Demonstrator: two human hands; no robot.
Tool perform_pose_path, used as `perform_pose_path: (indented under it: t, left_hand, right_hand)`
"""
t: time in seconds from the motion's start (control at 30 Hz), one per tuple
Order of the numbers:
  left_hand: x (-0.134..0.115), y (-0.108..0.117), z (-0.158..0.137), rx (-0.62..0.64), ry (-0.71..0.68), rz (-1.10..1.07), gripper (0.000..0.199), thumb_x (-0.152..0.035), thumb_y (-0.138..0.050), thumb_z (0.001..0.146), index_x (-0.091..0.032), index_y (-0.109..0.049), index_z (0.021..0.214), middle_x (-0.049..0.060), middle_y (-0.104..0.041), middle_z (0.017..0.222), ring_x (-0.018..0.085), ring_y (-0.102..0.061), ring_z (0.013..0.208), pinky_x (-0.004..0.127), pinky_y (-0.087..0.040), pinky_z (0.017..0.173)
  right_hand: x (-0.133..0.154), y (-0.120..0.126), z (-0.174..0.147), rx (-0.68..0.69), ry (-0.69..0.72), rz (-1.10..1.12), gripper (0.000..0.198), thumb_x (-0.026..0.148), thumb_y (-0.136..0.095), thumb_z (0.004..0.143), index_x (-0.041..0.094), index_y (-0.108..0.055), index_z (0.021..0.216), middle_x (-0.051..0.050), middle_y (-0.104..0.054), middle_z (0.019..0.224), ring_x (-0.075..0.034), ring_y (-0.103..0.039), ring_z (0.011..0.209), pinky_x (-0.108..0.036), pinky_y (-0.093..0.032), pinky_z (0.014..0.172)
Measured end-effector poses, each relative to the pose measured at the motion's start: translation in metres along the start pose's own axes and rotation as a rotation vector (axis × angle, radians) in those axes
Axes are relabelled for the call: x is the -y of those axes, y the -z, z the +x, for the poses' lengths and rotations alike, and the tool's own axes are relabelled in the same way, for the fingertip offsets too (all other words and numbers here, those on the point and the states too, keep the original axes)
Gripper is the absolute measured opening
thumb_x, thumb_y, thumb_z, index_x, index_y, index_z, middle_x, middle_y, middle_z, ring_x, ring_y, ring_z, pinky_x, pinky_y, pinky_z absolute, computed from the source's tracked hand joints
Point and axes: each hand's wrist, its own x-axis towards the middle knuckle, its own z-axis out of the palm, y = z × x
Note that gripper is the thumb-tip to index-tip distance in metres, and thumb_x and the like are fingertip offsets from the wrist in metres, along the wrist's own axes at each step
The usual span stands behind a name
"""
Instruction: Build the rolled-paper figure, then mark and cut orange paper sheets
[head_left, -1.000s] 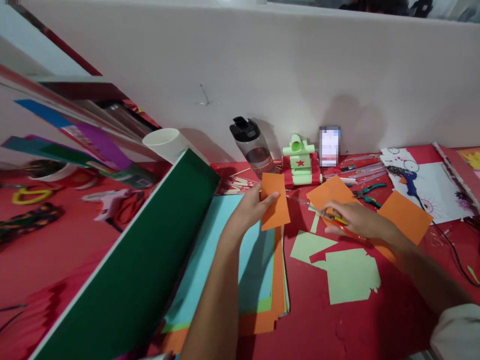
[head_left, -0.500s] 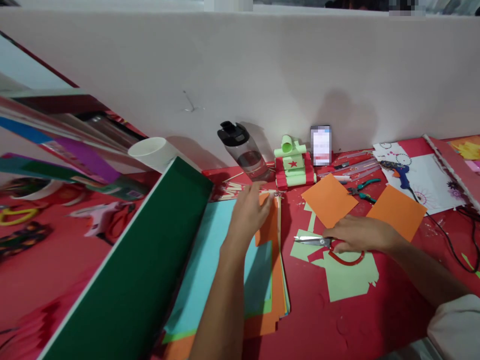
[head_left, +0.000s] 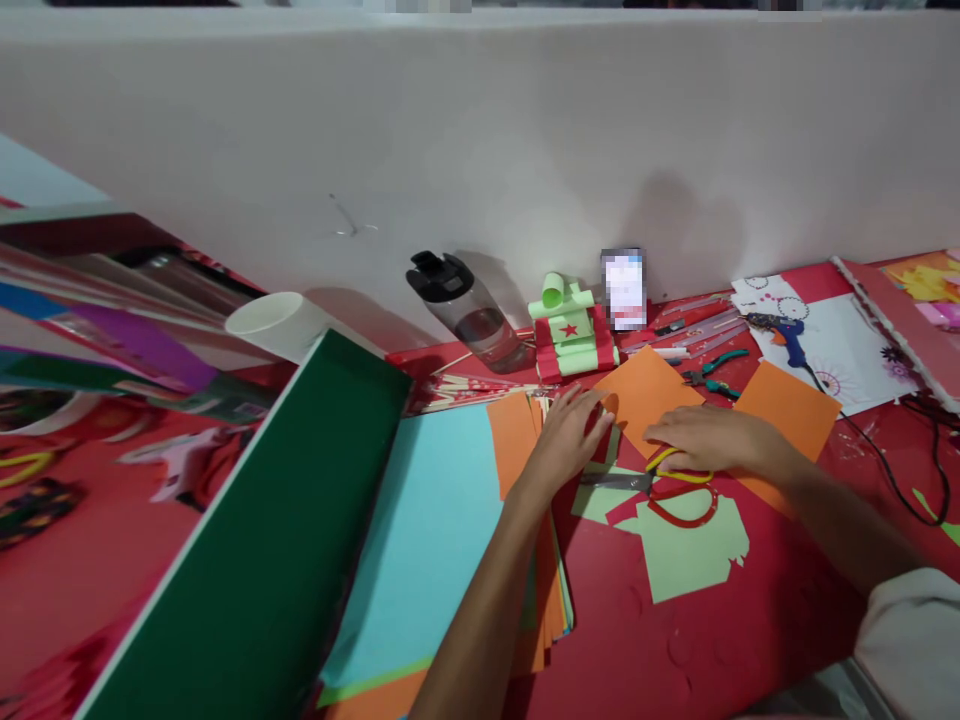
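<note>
My left hand [head_left: 568,440] is over the right edge of the stacked coloured sheets, its fingers closed on the left corner of an orange paper square [head_left: 651,392]; that corner looks curled up. My right hand [head_left: 705,440] lies with fingers stretched out over the lower edge of the same square. Just below its fingers, scissors [head_left: 641,482] with a yellow and a red handle loop lie across pale green paper scraps [head_left: 694,550]. A second orange square [head_left: 795,405] is partly under my right forearm. Light blue paper [head_left: 427,530] tops the stack.
Behind stand a water bottle [head_left: 480,320], a green and red paper model [head_left: 568,330] with a star, and a phone [head_left: 625,290]. Pliers [head_left: 716,375] and a blue glue gun [head_left: 787,335] with a cord lie right. A tall green board [head_left: 255,540] borders the left side.
My left hand has moved right from the paper stack to the orange square's corner. My right hand has come off the scissors' handles, and the yellow loop now shows.
</note>
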Motion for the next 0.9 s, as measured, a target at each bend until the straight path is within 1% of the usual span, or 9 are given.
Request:
perform_pose_path:
  t: [0.1,0.17,0.3,0.37,0.43,0.57,0.67,0.77,0.9]
  left_hand:
    - [-0.003,0.002,0.002,-0.049,0.007,-0.140,0.043,-0.043,-0.053,0.102,-0.021,-0.069,0.136,0.015,-0.069,0.145,0.038,-0.054,0.145,0.057,-0.042,0.121]
    - [-0.005,0.005,0.003,-0.116,0.027,-0.242,0.039,-0.043,-0.057,0.100,-0.022,-0.074,0.129,0.016,-0.071,0.142,0.037,-0.062,0.137,0.056,-0.045,0.118]
    - [-0.008,0.021,0.003,-0.292,0.084,-0.477,0.037,-0.048,-0.068,0.093,-0.020,-0.078,0.114,0.015,-0.078,0.125,0.032,-0.071,0.122,0.049,-0.052,0.110]
    - [-0.008,0.032,0.002,-0.361,0.120,-0.609,0.038,-0.051,-0.075,0.086,-0.019,-0.078,0.106,0.012,-0.080,0.113,0.028,-0.074,0.108,0.042,-0.057,0.099]
    - [-0.008,0.042,0.000,-0.400,0.144,-0.702,0.037,-0.050,-0.082,0.078,-0.019,-0.075,0.097,0.009,-0.079,0.101,0.023,-0.073,0.094,0.035,-0.059,0.086]
    - [-0.008,0.055,-0.004,-0.365,0.129,-0.853,0.034,-0.042,-0.088,0.071,-0.020,-0.069,0.086,0.001,-0.070,0.084,0.014,-0.063,0.072,0.026,-0.053,0.067]
    - [-0.010,0.059,-0.005,-0.332,0.120,-0.893,0.037,-0.040,-0.088,0.072,-0.021,-0.066,0.093,-0.001,-0.065,0.086,0.010,-0.059,0.068,0.024,-0.051,0.065]
    - [-0.012,0.062,-0.005,-0.288,0.127,-0.843,0.045,-0.039,-0.086,0.074,-0.023,-0.064,0.110,-0.002,-0.064,0.089,0.011,-0.060,0.071,0.025,-0.053,0.069]
    - [-0.013,0.063,-0.005,-0.181,0.118,-0.710,0.046,-0.038,-0.082,0.079,-0.023,-0.064,0.119,0.000,-0.064,0.093,0.014,-0.065,0.081,0.028,-0.055,0.075]
  right_hand:
    - [0.000,0.004,0.002,0.083,-0.005,0.038,0.034,0.037,-0.059,0.104,0.020,-0.067,0.131,-0.015,-0.073,0.120,-0.032,-0.068,0.114,-0.036,-0.050,0.089]
    - [-0.001,0.010,0.002,0.045,-0.006,0.073,0.031,0.039,-0.059,0.103,0.021,-0.069,0.128,-0.014,-0.074,0.118,-0.033,-0.069,0.113,-0.038,-0.051,0.090]
    - [-0.010,0.020,0.002,-0.373,-0.065,0.250,0.038,0.038,-0.063,0.101,0.025,-0.064,0.136,-0.013,-0.070,0.135,-0.032,-0.065,0.125,-0.046,-0.049,0.105]
    - [-0.019,0.019,0.006,-0.627,-0.101,0.387,0.049,0.036,-0.067,0.099,0.027,-0.057,0.145,-0.013,-0.064,0.146,-0.032,-0.060,0.134,-0.050,-0.046,0.113]
    - [-0.029,0.012,0.015,-0.758,-0.105,0.566,0.064,0.038,-0.072,0.095,0.029,-0.048,0.154,-0.014,-0.055,0.155,-0.033,-0.054,0.143,-0.053,-0.046,0.115]
    - [-0.044,-0.009,0.037,-0.629,0.004,1.054,0.093,0.050,-0.082,0.086,0.029,-0.033,0.162,-0.020,-0.046,0.163,-0.032,-0.053,0.146,-0.053,-0.052,0.112]
    - [-0.043,-0.019,0.047,-0.532,0.075,1.223,0.088,0.052,-0.086,0.082,0.025,-0.044,0.155,-0.018,-0.061,0.149,-0.030,-0.066,0.129,-0.051,-0.054,0.109]
    - [-0.038,-0.021,0.048,-0.529,0.123,1.204,0.072,0.050,-0.084,0.084,0.022,-0.058,0.144,-0.015,-0.067,0.143,-0.029,-0.067,0.127,-0.048,-0.055,0.108]
    - [-0.034,-0.020,0.046,-0.616,0.074,1.002,0.046,0.045,-0.077,0.091,0.025,-0.073,0.131,-0.011,-0.057,0.157,-0.031,-0.050,0.149,-0.049,-0.042,0.120]
